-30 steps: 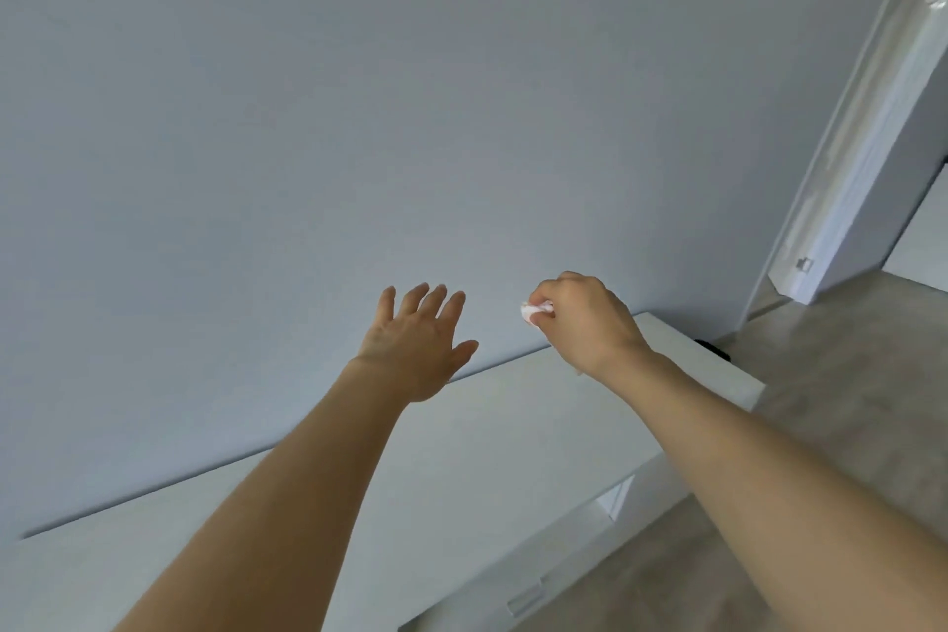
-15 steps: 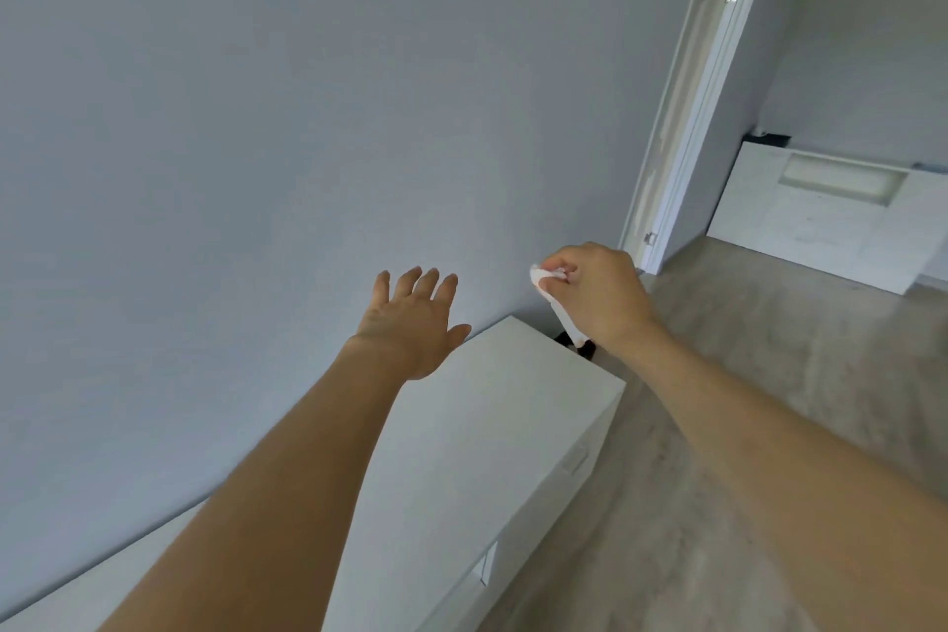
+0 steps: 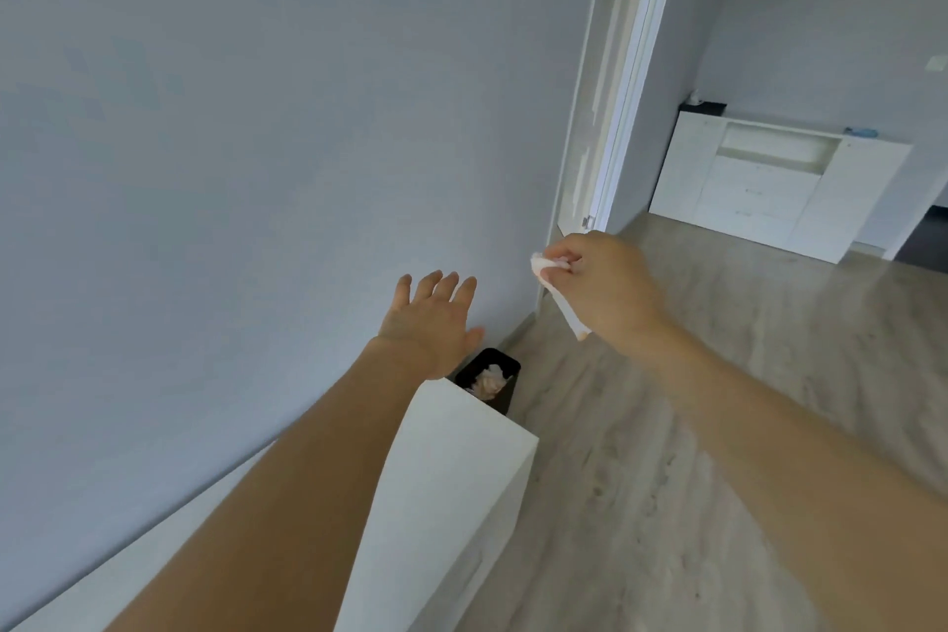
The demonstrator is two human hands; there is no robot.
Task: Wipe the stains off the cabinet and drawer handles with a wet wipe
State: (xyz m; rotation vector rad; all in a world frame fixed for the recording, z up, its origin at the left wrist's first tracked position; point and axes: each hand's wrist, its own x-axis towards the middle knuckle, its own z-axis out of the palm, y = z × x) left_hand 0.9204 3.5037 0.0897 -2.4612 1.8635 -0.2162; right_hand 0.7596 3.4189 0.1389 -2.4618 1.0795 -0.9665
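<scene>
- While the right hand [image 3: 605,290] pinches the wet wipe [image 3: 556,290] between thumb and curled fingers, a loose tail of the wipe hangs down and toward the near right — its long axis runs on a slant, the tip tinted faintly orange.
- Below and to the left of that hand sits a small black bin [image 3: 490,377] on the floor, against the wall and just beyond the far end of the white cabinet [image 3: 451,477]; crumpled wipes lie inside it.
- Judging by this, the wipe looks headed for the bin, and the right hand is the one that must travel down and left to reach it.
- Spread flat with fingers straight, the left hand [image 3: 433,323] holds nothing; it hovers over the cabinet's far end, nearer the bin than the right.
- No cabinet handle shows clearly from this angle — the near front face is blurred.
- Pale wood-look floor [image 3: 718,452] runs right; a plain grey wall [image 3: 256,144] fills the left, a white door frame [image 3: 615,92] stands far, and a second white cabinet [image 3: 769,190] stands against the far wall.
</scene>
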